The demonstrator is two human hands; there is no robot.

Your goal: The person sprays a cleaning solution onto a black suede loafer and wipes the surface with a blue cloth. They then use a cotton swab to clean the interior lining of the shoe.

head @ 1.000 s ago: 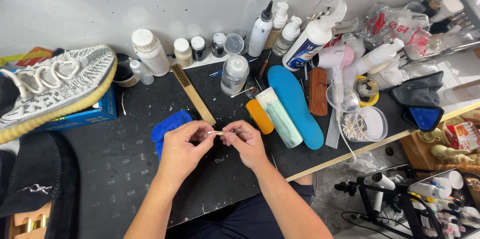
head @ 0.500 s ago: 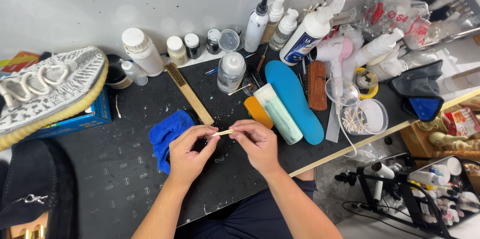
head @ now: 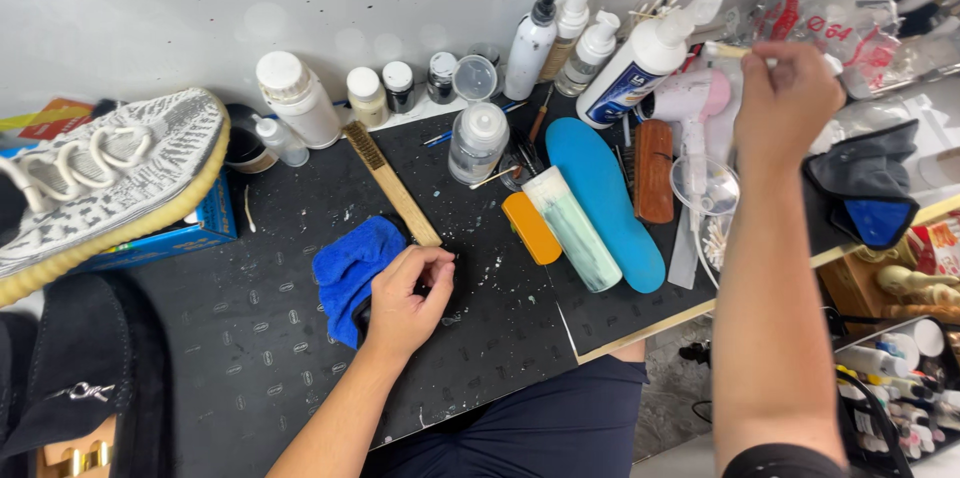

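My right hand [head: 785, 98] is raised at the back right, above the pink hair dryer [head: 690, 96]. It is closed on a thin tan swab stick [head: 728, 51] that pokes out to the left of the fist. My left hand [head: 410, 296] rests on the black mat [head: 250, 338] with its fingers curled and its thumb against the forefinger. It touches the right edge of a crumpled blue cloth [head: 345, 273]. I see nothing in the left hand. My right forearm hides most of the round tub of cotton swabs [head: 712, 236].
A wooden brush [head: 392, 185], orange block [head: 530, 228], pale green tube [head: 577, 230], blue insole [head: 607, 200] and brown brush [head: 653, 170] lie across the mat. Several bottles and jars line the wall. A grey knit sneaker [head: 100, 178] sits on a blue box at the left, with a black loafer [head: 70, 368] below it.
Both hands were pinching the swab stick together over the mat. The right hand has now lifted away to the back right with the stick, and the left hand has dropped beside the blue cloth.
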